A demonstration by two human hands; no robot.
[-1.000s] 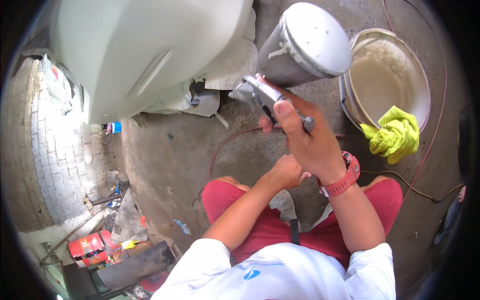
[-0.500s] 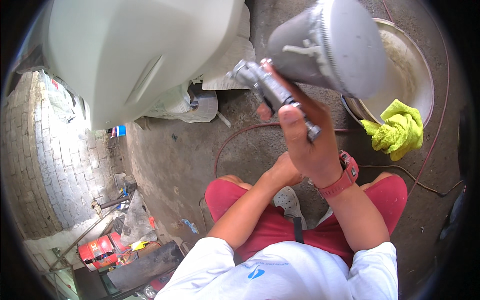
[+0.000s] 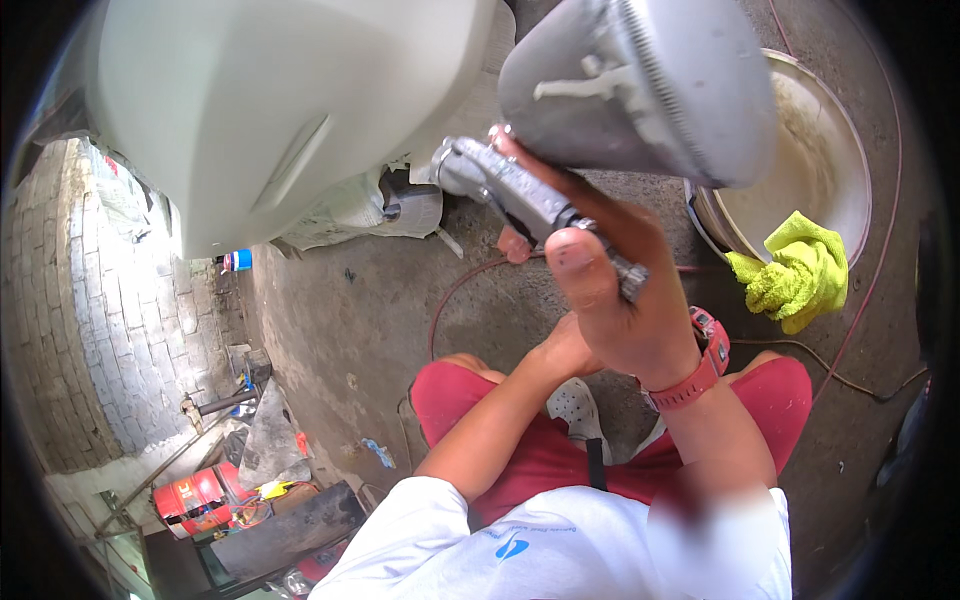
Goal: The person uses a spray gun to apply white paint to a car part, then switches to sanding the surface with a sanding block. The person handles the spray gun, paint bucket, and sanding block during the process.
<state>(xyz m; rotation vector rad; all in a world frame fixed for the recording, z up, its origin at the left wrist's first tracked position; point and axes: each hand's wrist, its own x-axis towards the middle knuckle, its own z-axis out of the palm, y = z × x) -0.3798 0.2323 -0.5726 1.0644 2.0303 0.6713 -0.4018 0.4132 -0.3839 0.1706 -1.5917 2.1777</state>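
Note:
My right hand (image 3: 625,310), with a red watch on its wrist, grips a silver spray gun (image 3: 515,185), the thumb lying over its handle. The gun is tilted, its nozzle end toward the upper left. A large grey cup (image 3: 575,95) with a ridged lid is attached to it, a whitish smear on its side. Behind the right hand and close to the gun's handle is my left hand (image 3: 575,345); its fingers are mostly hidden. A fingertip (image 3: 515,243) shows below the gun, but I cannot tell which hand it belongs to.
At the upper left stands a large, smooth pale panel (image 3: 250,120). A round basin (image 3: 850,130) with a yellow-green cloth (image 3: 800,270) over its rim is at the right. A thin red hose (image 3: 440,300) crosses the floor. A red canister (image 3: 195,500) lies lower left.
My right hand and the spray gun have moved slightly down and left, and the grey cup has shifted left. The left hand stays nearly in place, and the fingertip below the gun is lower.

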